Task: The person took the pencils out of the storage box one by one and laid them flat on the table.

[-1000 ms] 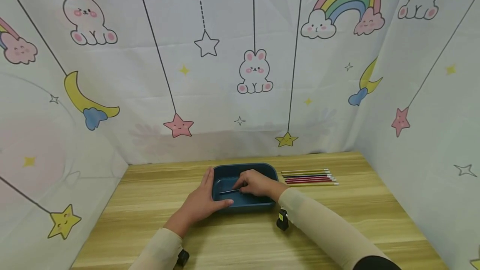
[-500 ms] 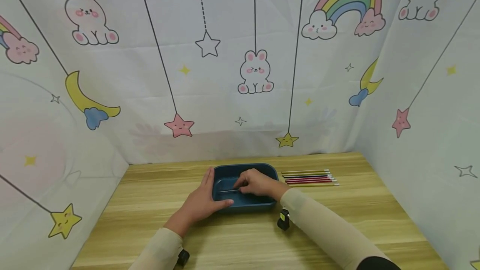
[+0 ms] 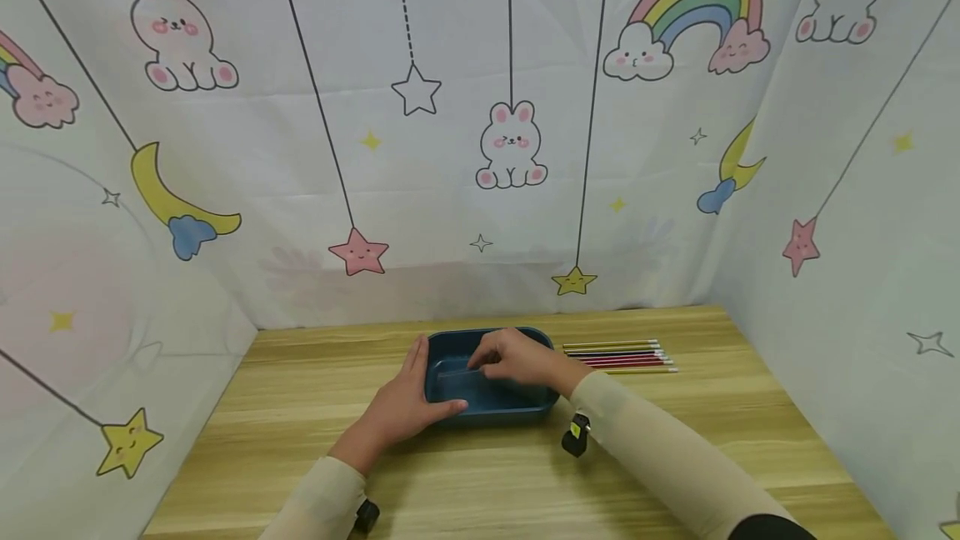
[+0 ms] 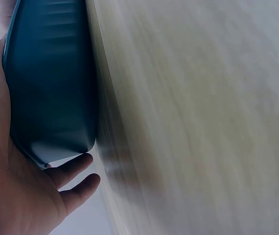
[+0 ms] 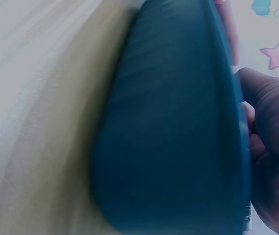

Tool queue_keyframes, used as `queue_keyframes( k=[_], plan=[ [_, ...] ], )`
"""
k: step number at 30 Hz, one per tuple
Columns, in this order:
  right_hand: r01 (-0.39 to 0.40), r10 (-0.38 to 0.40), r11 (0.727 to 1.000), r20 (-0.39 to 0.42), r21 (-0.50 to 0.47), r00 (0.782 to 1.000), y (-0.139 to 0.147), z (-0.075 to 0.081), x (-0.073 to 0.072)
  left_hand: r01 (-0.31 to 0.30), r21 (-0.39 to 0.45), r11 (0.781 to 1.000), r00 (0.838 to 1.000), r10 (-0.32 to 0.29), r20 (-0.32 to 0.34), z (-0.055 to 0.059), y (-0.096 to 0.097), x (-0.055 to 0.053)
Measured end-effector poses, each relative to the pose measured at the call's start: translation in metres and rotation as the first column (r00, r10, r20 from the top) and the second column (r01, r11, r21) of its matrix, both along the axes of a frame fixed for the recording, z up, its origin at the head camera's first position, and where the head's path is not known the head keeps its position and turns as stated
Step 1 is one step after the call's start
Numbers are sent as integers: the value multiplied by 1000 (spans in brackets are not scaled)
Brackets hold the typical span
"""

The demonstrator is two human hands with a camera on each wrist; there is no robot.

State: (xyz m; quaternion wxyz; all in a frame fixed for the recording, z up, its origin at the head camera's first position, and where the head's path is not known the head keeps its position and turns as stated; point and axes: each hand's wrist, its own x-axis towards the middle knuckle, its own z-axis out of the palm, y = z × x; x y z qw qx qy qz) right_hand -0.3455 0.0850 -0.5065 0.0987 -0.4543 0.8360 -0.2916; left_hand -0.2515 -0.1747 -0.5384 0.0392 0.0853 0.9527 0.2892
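Note:
A dark blue rectangular bin (image 3: 487, 417) sits on the wooden table. My left hand (image 3: 405, 394) rests at its left front corner, straight fingers along the left end and thumb over the front rim. In the left wrist view, the fingertips (image 4: 88, 183) lie just past the bin's end wall. My right hand (image 3: 513, 357) is over the bin's inside, pinching a thin pencil (image 3: 452, 374) that points left and looks blurred. The right wrist view shows the bin's outer side (image 5: 173, 137) and part of my right hand (image 5: 276, 127); the pencil is hidden there.
To the right of the bin lies a row of several pencils (image 3: 618, 359), gold, dark and red, with white ends at the right. A white cloth backdrop (image 3: 450, 215) printed with bunnies and stars encloses the table (image 3: 292, 407).
My right hand has lifted slightly and shifted a little right, and the pencil in it has risen and turned a little. My left hand and the bin stay put.

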Motion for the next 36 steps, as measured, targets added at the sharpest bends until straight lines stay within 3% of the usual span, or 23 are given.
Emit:
queue_keyframes(
  k=[12, 21, 29, 36],
  plan=[
    [47, -39, 996, 114, -71, 993, 27, 29, 3, 2, 2, 1000, 1000, -2, 3, 2, 0, 2],
    [58, -45, 994, 128, -93, 991, 59, 40, 4, -3, 11, 1000, 1000, 3, 1, 4, 1, 4],
    [46, -39, 996, 86, -75, 996, 88, 52, 11, 0, 16, 1000, 1000, 0, 3, 5, 1, 6],
    [76, -67, 995, 122, -72, 990, 116, 54, 17, 6, 17, 1000, 1000, -6, -8, 3, 0, 5]
  ],
)
